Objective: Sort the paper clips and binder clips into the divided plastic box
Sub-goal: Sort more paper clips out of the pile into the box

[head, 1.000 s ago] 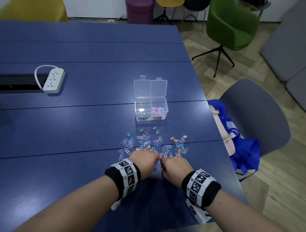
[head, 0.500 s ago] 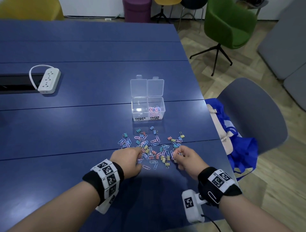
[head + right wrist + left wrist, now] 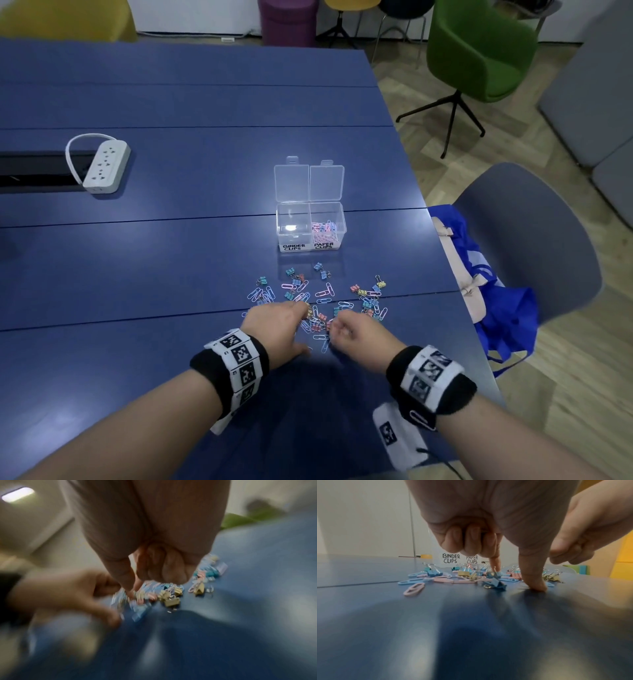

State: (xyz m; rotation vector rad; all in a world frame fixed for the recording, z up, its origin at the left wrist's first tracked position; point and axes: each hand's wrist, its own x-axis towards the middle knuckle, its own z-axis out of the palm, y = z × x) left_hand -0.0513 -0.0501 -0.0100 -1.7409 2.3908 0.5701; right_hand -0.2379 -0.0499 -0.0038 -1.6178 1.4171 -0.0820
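The left hand (image 3: 488,520) has its outer three fingers (image 3: 464,540) curled into the palm, while the index finger and thumb (image 3: 533,574) reach straight down, set apart; the thumb tip presses on the blue table (image 3: 471,628) at the near edge of the scattered clips (image 3: 318,301), and the index tip comes down among them farther in. A blue binder clip (image 3: 495,584) lies on the table between those two digits, just left of the thumb; whether either touches it I cannot tell. The right hand (image 3: 356,337) sits just right of the left one, at the near right of the pile, its fingers (image 3: 164,566) curled together over the clips with the thumb pointing down. The right wrist view is blurred, so I cannot tell whether it holds anything.

Beyond the pile stands the divided plastic box (image 3: 311,226), both lids folded back and open. Its right compartment, labelled PAPER CLIPS, holds pink and blue paper clips (image 3: 325,230); no clips show in the left one, labelled BINDER CLIPS. A white power strip (image 3: 104,166) lies far left on the table.
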